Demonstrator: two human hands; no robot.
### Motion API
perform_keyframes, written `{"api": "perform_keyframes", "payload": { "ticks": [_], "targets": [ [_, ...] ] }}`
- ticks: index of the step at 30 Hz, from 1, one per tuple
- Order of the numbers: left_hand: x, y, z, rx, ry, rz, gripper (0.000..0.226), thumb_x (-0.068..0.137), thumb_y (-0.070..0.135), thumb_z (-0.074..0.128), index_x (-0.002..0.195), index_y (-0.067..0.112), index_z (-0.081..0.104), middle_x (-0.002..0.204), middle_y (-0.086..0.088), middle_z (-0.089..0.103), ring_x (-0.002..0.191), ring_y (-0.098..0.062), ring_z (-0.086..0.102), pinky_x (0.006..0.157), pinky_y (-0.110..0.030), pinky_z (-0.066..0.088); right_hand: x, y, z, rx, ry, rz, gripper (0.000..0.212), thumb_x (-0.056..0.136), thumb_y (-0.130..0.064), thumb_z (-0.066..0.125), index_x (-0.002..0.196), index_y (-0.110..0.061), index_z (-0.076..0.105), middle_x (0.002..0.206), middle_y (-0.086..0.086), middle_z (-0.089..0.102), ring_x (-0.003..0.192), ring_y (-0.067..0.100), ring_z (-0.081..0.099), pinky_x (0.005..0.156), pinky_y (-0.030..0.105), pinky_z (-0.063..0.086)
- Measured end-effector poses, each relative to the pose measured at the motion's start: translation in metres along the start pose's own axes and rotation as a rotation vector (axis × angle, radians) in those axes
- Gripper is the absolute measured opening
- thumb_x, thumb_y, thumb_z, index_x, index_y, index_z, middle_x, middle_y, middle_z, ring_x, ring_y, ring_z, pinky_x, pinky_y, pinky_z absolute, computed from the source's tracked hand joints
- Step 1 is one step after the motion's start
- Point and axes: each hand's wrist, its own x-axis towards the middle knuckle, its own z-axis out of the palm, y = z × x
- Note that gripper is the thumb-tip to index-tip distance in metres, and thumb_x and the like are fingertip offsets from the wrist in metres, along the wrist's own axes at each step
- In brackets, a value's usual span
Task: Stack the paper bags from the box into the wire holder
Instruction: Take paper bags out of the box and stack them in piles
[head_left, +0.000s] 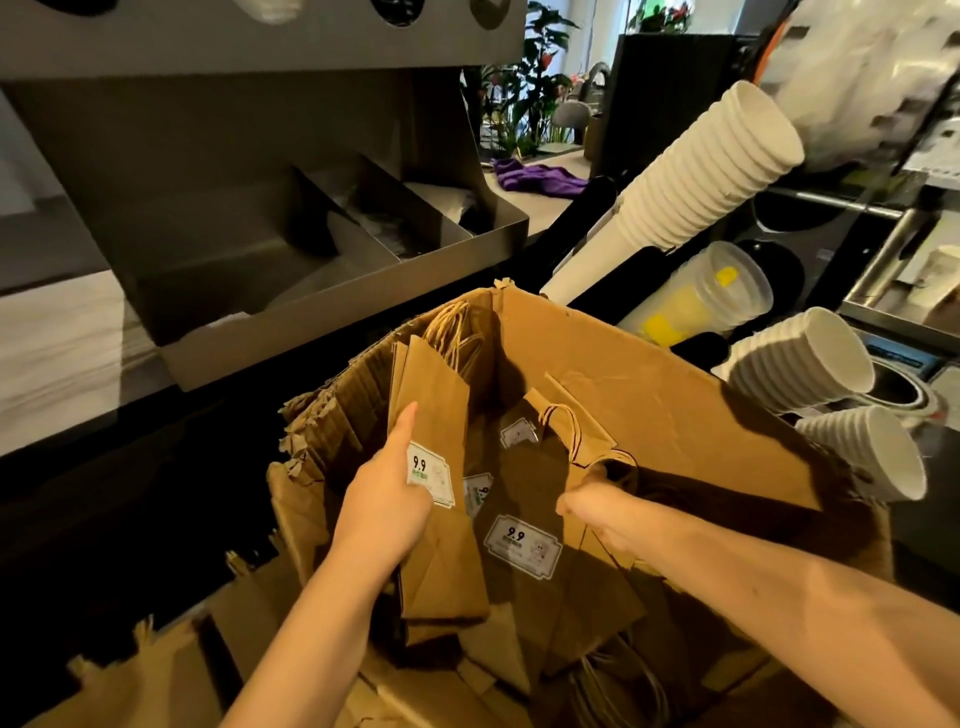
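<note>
Early stage: inside the cardboard box (649, 374), the left hand (384, 501) clasps an upright bundle of paper bags (436, 410), the right hand (597, 514) curls round a second bag (592, 441) at its top edge, loose bags (519, 597) remain beneath, and no wire holder is in view.

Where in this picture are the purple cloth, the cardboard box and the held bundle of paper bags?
purple cloth (537, 179): head view, middle of the fabric.
cardboard box (649, 374): head view, inner face of far wall.
bundle of paper bags (441, 405): head view, front bag, above the sticker.
</note>
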Motion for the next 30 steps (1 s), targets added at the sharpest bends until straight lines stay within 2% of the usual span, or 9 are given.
{"api": "perform_keyframes", "payload": {
  "ticks": [2, 4, 9, 11, 14, 17, 19, 25, 30],
  "targets": [
    [0.004, -0.001, 0.003, 0.000, -0.005, 0.022, 0.076, 0.093, 0.012, 0.052, 0.149, 0.041, 0.009, 0.111, 0.005, 0.061, 0.075, -0.007, 0.058, 0.049, -0.016, 0.041, 0.005, 0.000, 0.001, -0.023, 0.046, 0.090, 0.083, 0.088, -0.021, 0.058, 0.150, -0.006, 0.005, 0.151, 0.018, 0.024, 0.136, 0.034, 0.031, 0.108, 0.040, 0.036],
    [0.005, 0.002, 0.003, -0.001, 0.001, 0.022, 0.078, 0.093, 0.011, 0.053, 0.149, 0.042, 0.008, 0.113, 0.002, 0.062, 0.077, -0.009, 0.061, 0.048, -0.015, 0.040, 0.007, -0.001, -0.001, 0.040, 0.055, 0.072, 0.087, 0.084, -0.020, 0.064, 0.150, -0.012, 0.009, 0.149, 0.016, 0.025, 0.134, 0.034, 0.033, 0.106, 0.044, 0.039],
    [0.010, 0.004, 0.007, 0.004, -0.017, 0.014, 0.083, 0.091, 0.007, 0.054, 0.147, 0.045, 0.007, 0.122, 0.001, 0.059, 0.080, -0.012, 0.062, 0.044, -0.015, 0.039, -0.003, 0.003, -0.005, 0.494, -0.028, 0.030, 0.076, 0.083, -0.004, 0.065, 0.145, -0.013, 0.022, 0.142, 0.017, 0.037, 0.130, 0.033, 0.038, 0.105, 0.045, 0.040],
    [0.013, 0.004, 0.009, 0.004, -0.010, 0.020, 0.083, 0.091, 0.008, 0.056, 0.147, 0.045, 0.007, 0.122, 0.001, 0.059, 0.080, -0.012, 0.062, 0.044, -0.015, 0.039, -0.003, 0.006, -0.008, 0.508, -0.033, 0.035, 0.078, 0.084, -0.004, 0.065, 0.146, -0.016, 0.021, 0.144, 0.016, 0.035, 0.129, 0.033, 0.039, 0.102, 0.045, 0.041],
    [0.015, 0.004, 0.011, 0.002, -0.001, 0.033, 0.084, 0.090, 0.008, 0.057, 0.148, 0.044, 0.007, 0.122, 0.001, 0.059, 0.082, -0.012, 0.062, 0.048, -0.017, 0.042, -0.002, 0.012, -0.006, 0.594, -0.091, 0.024, 0.075, 0.082, -0.006, 0.067, 0.144, -0.023, 0.028, 0.142, 0.012, 0.038, 0.110, 0.025, 0.050, 0.084, 0.038, 0.049],
    [0.016, 0.006, 0.012, 0.000, -0.006, 0.038, 0.083, 0.090, 0.005, 0.056, 0.147, 0.043, 0.009, 0.126, -0.002, 0.057, 0.088, -0.017, 0.063, 0.053, -0.020, 0.046, -0.003, 0.016, -0.006, 0.706, -0.097, -0.014, 0.050, 0.081, -0.003, 0.068, 0.126, -0.018, 0.053, 0.137, 0.007, 0.044, 0.127, 0.026, 0.041, 0.095, 0.038, 0.040],
    [0.016, 0.006, 0.012, 0.002, -0.010, 0.044, 0.083, 0.089, 0.004, 0.055, 0.147, 0.042, 0.009, 0.127, -0.003, 0.057, 0.089, -0.019, 0.064, 0.050, -0.018, 0.044, -0.002, 0.019, -0.008, 0.701, -0.070, -0.033, 0.040, 0.082, -0.002, 0.067, 0.118, -0.017, 0.060, 0.134, 0.006, 0.047, 0.127, 0.026, 0.041, 0.098, 0.037, 0.038],
    [0.022, 0.011, 0.014, 0.014, -0.034, 0.072, 0.084, 0.090, 0.005, 0.056, 0.147, 0.043, 0.008, 0.130, -0.003, 0.056, 0.092, -0.017, 0.063, 0.052, -0.019, 0.047, -0.003, 0.018, -0.007, 0.670, -0.066, -0.032, 0.046, 0.082, 0.001, 0.064, 0.123, -0.017, 0.055, 0.122, 0.010, 0.051, 0.118, 0.029, 0.049, 0.095, 0.040, 0.044],
    [0.024, 0.016, 0.018, 0.033, -0.043, 0.077, 0.085, 0.089, 0.000, 0.052, 0.147, 0.044, 0.007, 0.137, -0.005, 0.051, 0.097, -0.017, 0.062, 0.057, -0.024, 0.053, 0.007, 0.026, -0.006, 0.814, -0.113, 0.038, 0.045, 0.080, 0.003, 0.066, 0.117, -0.016, 0.050, 0.135, 0.011, 0.045, 0.126, 0.027, 0.043, 0.088, 0.040, 0.045]
  ]
}}
